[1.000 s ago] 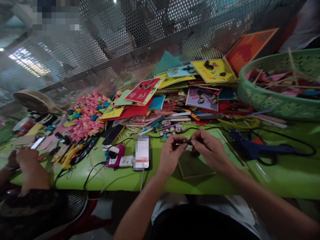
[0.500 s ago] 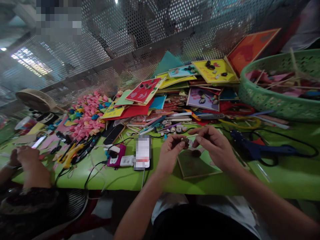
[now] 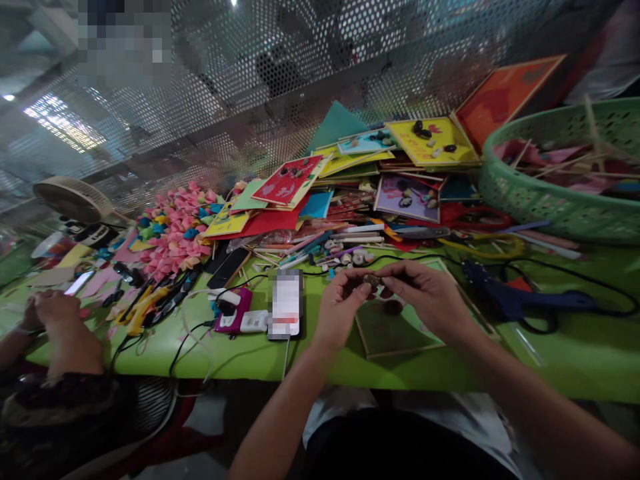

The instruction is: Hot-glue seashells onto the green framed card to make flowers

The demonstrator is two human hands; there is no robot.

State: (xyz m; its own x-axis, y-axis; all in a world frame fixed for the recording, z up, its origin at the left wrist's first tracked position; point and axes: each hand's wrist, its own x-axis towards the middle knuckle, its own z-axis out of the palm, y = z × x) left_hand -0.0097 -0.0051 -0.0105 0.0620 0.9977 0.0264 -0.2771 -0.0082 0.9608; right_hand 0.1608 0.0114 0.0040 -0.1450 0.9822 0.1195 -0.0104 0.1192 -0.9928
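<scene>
Between my two hands is a small brown pebble [image 3: 371, 280]. My left hand [image 3: 343, 301] pinches it between thumb and fingers. The thumb and fingertips of my right hand [image 3: 423, 293] meet it from the other side, closed on its edge. Below them a green card [image 3: 395, 337] with a thin stick border lies on the green table, and a dark round spot [image 3: 393, 307] shows on it. My right hand covers part of the card. To the right rests a blue glue gun [image 3: 520, 297] with a black cord.
Several framed coloured cards [image 3: 287, 181] are piled behind, beside a green basket [image 3: 555, 207]. A phone [image 3: 285, 303], a purple power strip [image 3: 235, 313], yellow-handled pliers [image 3: 145, 312] and pink paper pieces [image 3: 183, 230] lie leftward. Another person's hands [image 3: 55, 313] rest at far left.
My right hand has moved left and its fingers have come together onto the pebble, from being spread apart beside it. The left hand keeps its pinch in nearly the same place.
</scene>
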